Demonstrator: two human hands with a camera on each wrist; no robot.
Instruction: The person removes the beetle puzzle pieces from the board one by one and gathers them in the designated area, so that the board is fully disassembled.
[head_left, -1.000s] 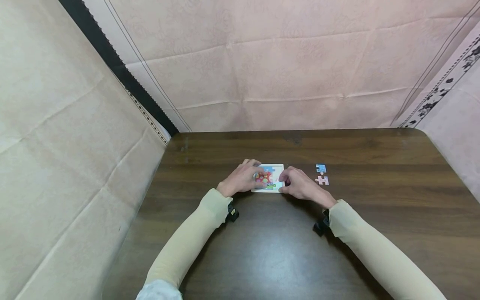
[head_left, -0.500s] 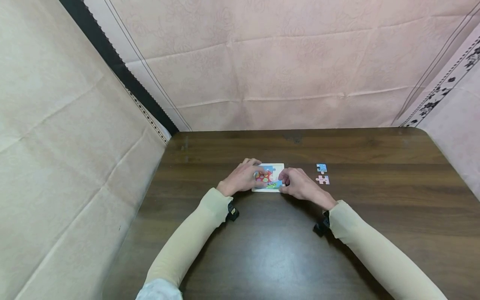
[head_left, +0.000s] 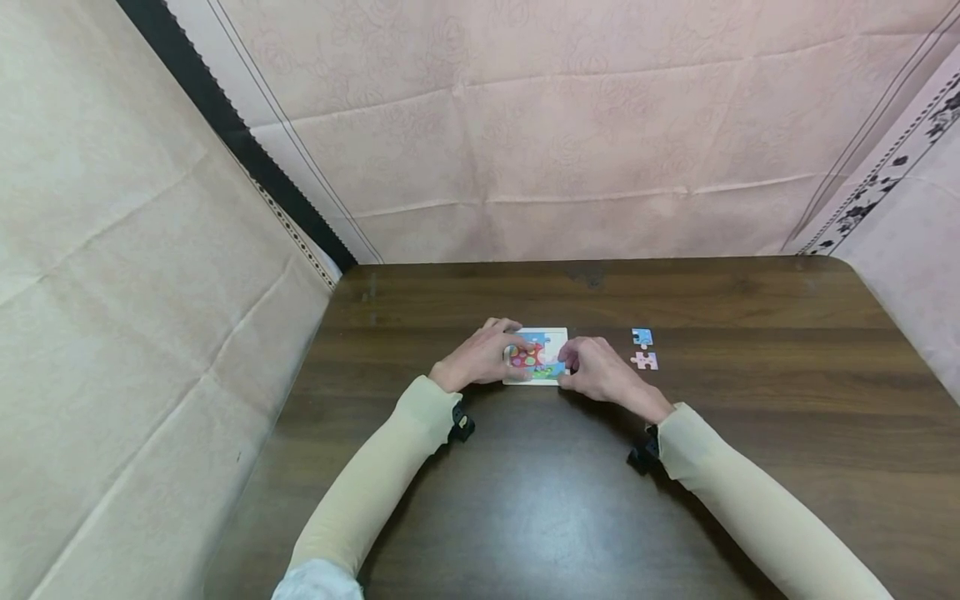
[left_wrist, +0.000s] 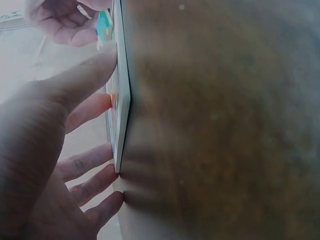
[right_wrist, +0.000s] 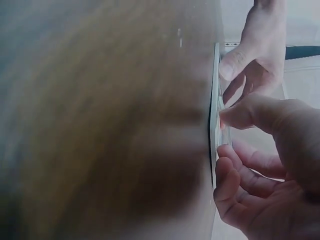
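Note:
A small white-framed jigsaw puzzle (head_left: 555, 337) lies on the brown table, its picture showing red, blue and green areas. My left hand (head_left: 483, 357) rests over its left side. In the left wrist view the thumb (left_wrist: 85, 75) lies on the board while the other fingers spread along its far edge. My right hand (head_left: 603, 371) is at the puzzle's right side and pinches a blue-green puzzle piece (left_wrist: 104, 26), which stands tilted at the board. Its fingers mostly hide that piece in the head view. In the right wrist view the right fingertips touch the board.
Two loose puzzle pieces lie right of my right hand: a blue one (head_left: 642, 337) and a pink one (head_left: 644, 361) just nearer. The wooden table (head_left: 540, 483) ends at a pale cloth (head_left: 585, 150) behind, with more cloth on the left and right.
Both hands stay at the puzzle with hardly any movement. My left fingers have shifted slightly on the board, and the right hand keeps working at its right side.

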